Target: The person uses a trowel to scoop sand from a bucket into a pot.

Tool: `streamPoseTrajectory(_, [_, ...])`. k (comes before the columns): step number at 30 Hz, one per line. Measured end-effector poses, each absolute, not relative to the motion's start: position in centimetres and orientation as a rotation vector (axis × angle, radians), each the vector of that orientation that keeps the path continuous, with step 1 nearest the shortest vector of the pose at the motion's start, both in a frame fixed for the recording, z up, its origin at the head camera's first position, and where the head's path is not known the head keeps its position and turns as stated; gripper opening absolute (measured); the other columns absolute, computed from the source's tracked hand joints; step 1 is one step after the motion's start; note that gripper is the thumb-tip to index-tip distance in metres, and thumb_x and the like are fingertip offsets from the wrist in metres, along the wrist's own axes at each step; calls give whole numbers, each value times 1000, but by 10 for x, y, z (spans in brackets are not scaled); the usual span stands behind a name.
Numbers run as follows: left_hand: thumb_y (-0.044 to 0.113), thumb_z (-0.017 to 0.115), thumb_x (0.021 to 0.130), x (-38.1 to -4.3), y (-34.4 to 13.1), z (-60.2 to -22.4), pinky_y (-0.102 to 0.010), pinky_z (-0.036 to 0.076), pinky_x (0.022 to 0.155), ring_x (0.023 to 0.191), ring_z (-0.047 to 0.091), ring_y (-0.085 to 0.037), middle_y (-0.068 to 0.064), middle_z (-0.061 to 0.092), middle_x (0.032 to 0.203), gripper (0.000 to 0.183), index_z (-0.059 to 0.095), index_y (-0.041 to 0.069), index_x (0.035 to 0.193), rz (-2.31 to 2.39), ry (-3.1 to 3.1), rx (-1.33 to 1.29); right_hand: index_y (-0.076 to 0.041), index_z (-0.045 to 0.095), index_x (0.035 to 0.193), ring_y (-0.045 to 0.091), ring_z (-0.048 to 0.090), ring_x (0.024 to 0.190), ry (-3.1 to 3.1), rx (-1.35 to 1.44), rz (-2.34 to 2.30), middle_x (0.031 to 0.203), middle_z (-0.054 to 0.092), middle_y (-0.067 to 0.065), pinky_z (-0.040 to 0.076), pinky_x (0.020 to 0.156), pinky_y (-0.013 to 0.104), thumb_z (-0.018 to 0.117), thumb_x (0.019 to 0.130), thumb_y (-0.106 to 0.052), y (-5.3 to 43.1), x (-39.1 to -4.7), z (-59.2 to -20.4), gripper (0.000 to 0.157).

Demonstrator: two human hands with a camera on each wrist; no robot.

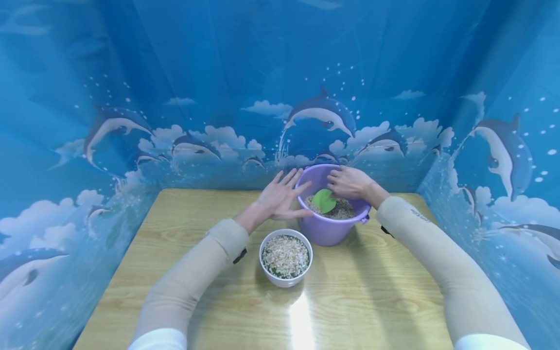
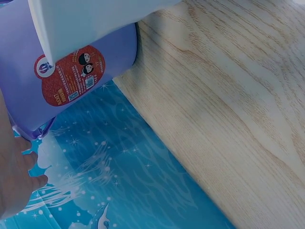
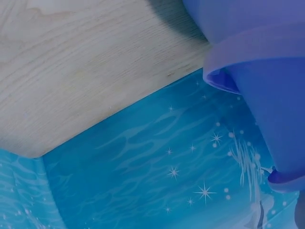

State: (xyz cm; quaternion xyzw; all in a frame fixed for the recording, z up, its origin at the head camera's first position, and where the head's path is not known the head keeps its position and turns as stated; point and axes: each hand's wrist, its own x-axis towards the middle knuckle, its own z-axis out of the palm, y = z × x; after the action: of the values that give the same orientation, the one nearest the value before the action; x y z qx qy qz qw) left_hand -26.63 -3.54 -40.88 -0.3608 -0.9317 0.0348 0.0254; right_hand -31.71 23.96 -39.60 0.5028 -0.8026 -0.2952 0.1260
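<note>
A purple bucket [image 1: 325, 231] stands at the back of the table with loose, pale grain-like bits [image 1: 343, 210] inside. In the head view, my right hand [image 1: 351, 183] reaches over its rim with curled fingers, gripping a bright green scoop [image 1: 323, 201]. The scoop's rounded blade shows against the bits; its handle is hidden by the hand. My left hand [image 1: 282, 197] is spread at the bucket's left rim, thumb and fingers straight. In front of the bucket sits a white bowl [image 1: 284, 282], filled with similar pale bits [image 1: 286, 255] over something dark green.
The wooden table [image 1: 210, 218] meets a blue dolphin-print curtain [image 1: 245, 63] at its back and sides. A red label [image 2: 74, 76] is stuck on the bucket in the left wrist view. White material [image 2: 95, 24] overlaps the bucket there.
</note>
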Motion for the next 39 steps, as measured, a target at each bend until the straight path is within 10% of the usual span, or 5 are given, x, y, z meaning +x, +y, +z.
streamPoseTrajectory(39, [84, 35, 97, -265, -36, -409, -61, 16, 136, 167, 12, -36, -18, 9, 179, 96, 24, 23, 170, 88, -2878, -1115, -15, 74, 91, 20, 67, 84, -2399, 1500, -673, 90, 73, 1, 61, 74, 38, 69, 97, -54, 235, -303, -404, 40])
